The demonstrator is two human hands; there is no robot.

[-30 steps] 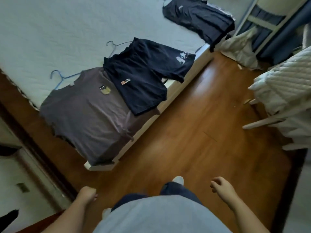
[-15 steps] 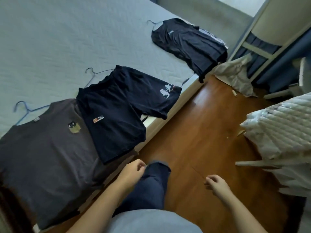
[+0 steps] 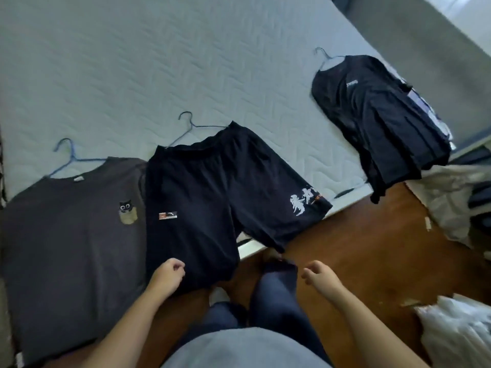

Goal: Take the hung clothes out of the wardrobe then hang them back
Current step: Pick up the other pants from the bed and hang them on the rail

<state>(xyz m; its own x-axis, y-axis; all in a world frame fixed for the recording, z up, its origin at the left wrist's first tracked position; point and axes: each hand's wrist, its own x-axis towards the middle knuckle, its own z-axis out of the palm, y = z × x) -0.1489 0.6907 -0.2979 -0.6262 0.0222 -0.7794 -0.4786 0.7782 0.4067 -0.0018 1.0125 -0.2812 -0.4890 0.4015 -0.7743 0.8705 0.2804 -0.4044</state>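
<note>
Three garments on hangers lie along the near edge of the bed [image 3: 132,62]. A grey T-shirt [image 3: 66,235] with a cat patch is at the left, on a blue hanger [image 3: 69,158]. Navy shorts [image 3: 212,197] with white lettering lie in the middle, overlapping the T-shirt's edge, and their hanger hook [image 3: 187,120] points away from me. A stack of dark clothes [image 3: 377,123] lies at the right corner of the bed. My left hand [image 3: 167,277] hovers over the lower hem of the shorts, fingers loosely curled, holding nothing. My right hand [image 3: 318,277] hangs over the wooden floor, also holding nothing.
Wooden floor [image 3: 372,248] runs along the bed's side. White bedding and crumpled fabric [image 3: 451,208] lie at the right, and a white quilted bundle [image 3: 457,330] sits at the lower right. My legs in dark trousers [image 3: 273,296] stand close to the bed frame.
I have stepped closer to the bed, and the clothes now fill the view. My left hand has come forward over the hem of the shorts. My right hand has risen slightly.
</note>
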